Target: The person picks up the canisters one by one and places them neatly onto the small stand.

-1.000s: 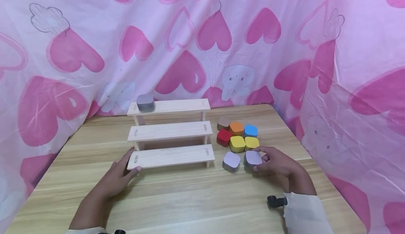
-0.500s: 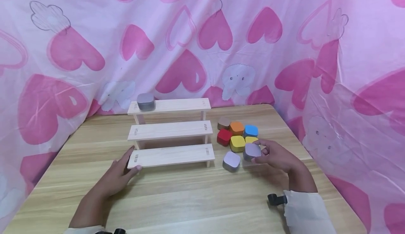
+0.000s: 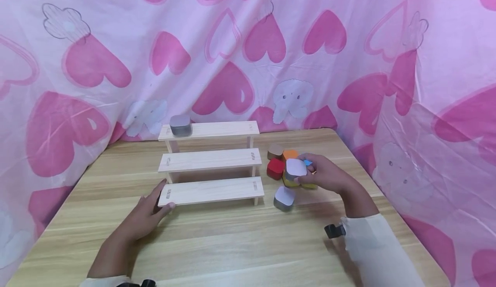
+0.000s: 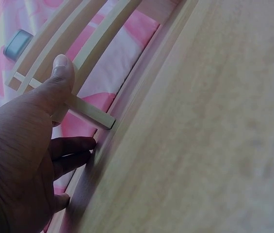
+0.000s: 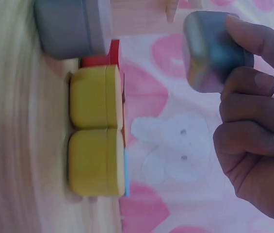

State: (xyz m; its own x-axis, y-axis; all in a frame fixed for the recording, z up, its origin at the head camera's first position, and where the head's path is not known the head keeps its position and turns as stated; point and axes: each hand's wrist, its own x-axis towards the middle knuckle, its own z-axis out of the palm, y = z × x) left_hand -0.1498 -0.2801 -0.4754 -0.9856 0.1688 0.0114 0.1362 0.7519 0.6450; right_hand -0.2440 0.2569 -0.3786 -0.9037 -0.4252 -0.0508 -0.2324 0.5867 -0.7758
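My right hand (image 3: 325, 176) pinches a small rounded-square tin with a silvery lilac lid (image 3: 296, 167) between thumb and fingertips. In the right wrist view this held tin (image 5: 207, 53) is up off the table, at a higher level than the yellow tins (image 5: 95, 162). A three-tier wooden display stand (image 3: 211, 191) stands at centre left. My left hand (image 3: 145, 216) holds the left end of its lowest tier, thumb at the front corner. In the left wrist view the thumb (image 4: 59, 73) lies against the plank, and lower fingers reach to the tabletop.
Another silvery tin (image 3: 180, 126) sits at the left end of the top tier. Right of the stand are a lilac-lidded tin (image 3: 284, 198), a red tin (image 3: 275, 168), a brown tin (image 3: 275, 151) and an orange tin (image 3: 290, 154). A pink heart-patterned cloth (image 3: 228, 88) hangs behind the table.
My right hand has lifted the silvery tin from the table and carried it up and leftward, over the yellow tins. The left hand stays at the stand.
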